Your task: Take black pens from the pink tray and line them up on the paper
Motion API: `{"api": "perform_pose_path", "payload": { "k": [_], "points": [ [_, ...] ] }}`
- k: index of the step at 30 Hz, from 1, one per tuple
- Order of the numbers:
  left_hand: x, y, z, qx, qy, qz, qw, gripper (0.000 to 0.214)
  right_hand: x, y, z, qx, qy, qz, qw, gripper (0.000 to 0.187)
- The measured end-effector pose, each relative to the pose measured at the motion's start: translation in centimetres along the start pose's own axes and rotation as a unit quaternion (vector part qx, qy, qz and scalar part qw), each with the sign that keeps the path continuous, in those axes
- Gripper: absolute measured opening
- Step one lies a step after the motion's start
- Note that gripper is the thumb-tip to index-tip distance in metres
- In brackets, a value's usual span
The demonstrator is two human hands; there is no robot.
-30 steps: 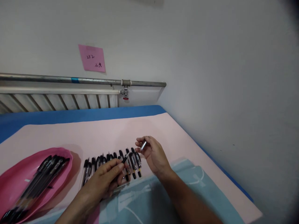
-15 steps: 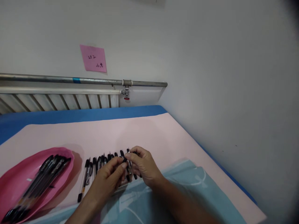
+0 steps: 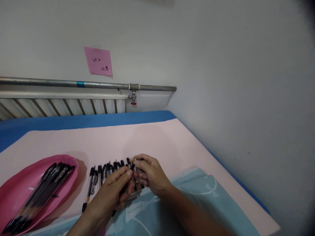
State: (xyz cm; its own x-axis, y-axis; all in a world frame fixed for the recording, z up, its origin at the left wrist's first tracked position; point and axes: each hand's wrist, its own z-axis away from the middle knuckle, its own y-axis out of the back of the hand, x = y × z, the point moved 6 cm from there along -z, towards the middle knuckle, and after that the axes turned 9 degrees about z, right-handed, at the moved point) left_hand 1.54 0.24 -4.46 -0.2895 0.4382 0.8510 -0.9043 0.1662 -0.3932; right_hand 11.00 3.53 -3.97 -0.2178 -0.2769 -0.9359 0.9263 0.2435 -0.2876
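My left hand [image 3: 117, 186] is closed round a pen, whose black grip [image 3: 133, 166] shows between thumb and forefinger. A dark end sticks out below this palm. My right hand [image 3: 150, 173] is closed in a pinch right at the pen's upper end; a small shiny bit shows at its fingertips, too small to name. Beneath and behind both hands lies a row of black-and-clear pens and caps [image 3: 105, 172], partly hidden by my fingers. The leftmost pen [image 3: 88, 191] lies in full view, with an orange-brown band near its lower end.
At the left stands a pink plastic dish [image 3: 14, 183] holding a bundle of capped pens [image 3: 43, 193]. A teal cloth or plastic sheet [image 3: 194, 186] covers the near edge of the pink tabletop [image 3: 103, 141]. Beyond are a radiator [image 3: 59, 106] and pipe [image 3: 105, 85]; a wall rises at the right.
My left hand has turned slightly and the pen's dark lower end now shows below it. Both hands' fingertips have come closer together on the pen's black part.
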Motion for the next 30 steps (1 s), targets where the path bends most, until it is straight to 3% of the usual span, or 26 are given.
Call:
{"api": "perform_pose_path", "payload": {
  "k": [6, 13, 20, 27, 30],
  "points": [
    [0.0, 0.1, -0.1, 0.003, -0.018, -0.043, 0.999, 0.029, 0.3, 0.5, -0.2, 0.055, 0.013, 0.004, 0.998, 0.024],
    [-0.1, 0.2, -0.3, 0.003, -0.003, -0.014, 1.0, 0.029, -0.1, -0.1, 0.0, -0.001, 0.006, -0.041, 0.999, 0.018],
    [0.1, 0.1, -0.1, 0.008, -0.02, -0.048, 0.999, 0.031, 0.2, 0.3, -0.2, 0.052, 0.001, -0.022, 0.998, 0.023],
    [0.2, 0.0, 0.1, 0.005, 0.008, 0.015, 1.0, 0.03, -0.1, -0.5, 0.2, -0.011, -0.011, -0.035, 0.999, 0.02],
    [0.2, 0.1, 0.1, 0.018, 0.004, -0.005, 1.0, 0.031, 0.2, -0.3, 0.1, 0.026, -0.011, -0.024, 0.999, 0.021]
  ]
}}
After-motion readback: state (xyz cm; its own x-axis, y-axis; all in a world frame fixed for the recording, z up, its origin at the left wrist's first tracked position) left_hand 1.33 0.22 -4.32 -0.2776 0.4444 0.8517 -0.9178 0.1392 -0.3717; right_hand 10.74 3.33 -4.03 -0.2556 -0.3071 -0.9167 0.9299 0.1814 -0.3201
